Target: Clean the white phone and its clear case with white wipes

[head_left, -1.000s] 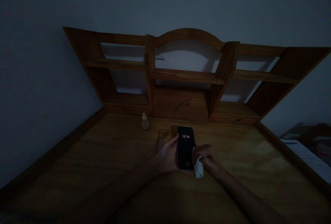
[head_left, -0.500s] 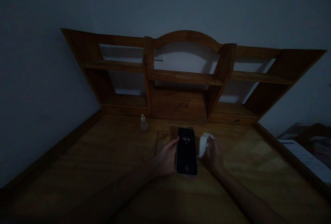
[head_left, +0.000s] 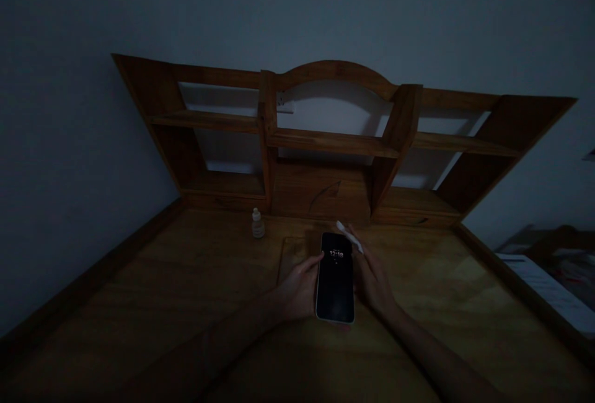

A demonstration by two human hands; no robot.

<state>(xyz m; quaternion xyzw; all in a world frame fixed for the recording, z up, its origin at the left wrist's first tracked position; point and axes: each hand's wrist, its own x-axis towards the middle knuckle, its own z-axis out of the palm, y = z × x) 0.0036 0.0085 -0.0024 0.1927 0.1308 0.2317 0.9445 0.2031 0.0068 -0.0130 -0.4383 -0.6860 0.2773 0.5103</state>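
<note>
A dark smartphone (head_left: 335, 285) with a lit clock on its screen is held above the wooden desk. My left hand (head_left: 300, 288) grips it along the left edge, thumb on the side and the other fingers hidden beneath. At the phone's upper right, my right hand (head_left: 372, 273) is closed on a folded white cloth or tissue (head_left: 349, 237); I cannot tell which it is. The white piece lies close to the phone's top right corner. Dim light hides most of the right fingers.
A small dropper bottle (head_left: 258, 224) stands on the desk (head_left: 186, 291), left of the phone. Behind rises a wooden shelf unit (head_left: 332, 141) against the wall. A thin flat rectangle (head_left: 289, 251) lies beneath the phone. White papers (head_left: 543, 285) are beyond the right edge.
My right hand has moved left and up with the white piece, from beside the phone to its upper right corner. My left hand still holds the phone in nearly the same place.
</note>
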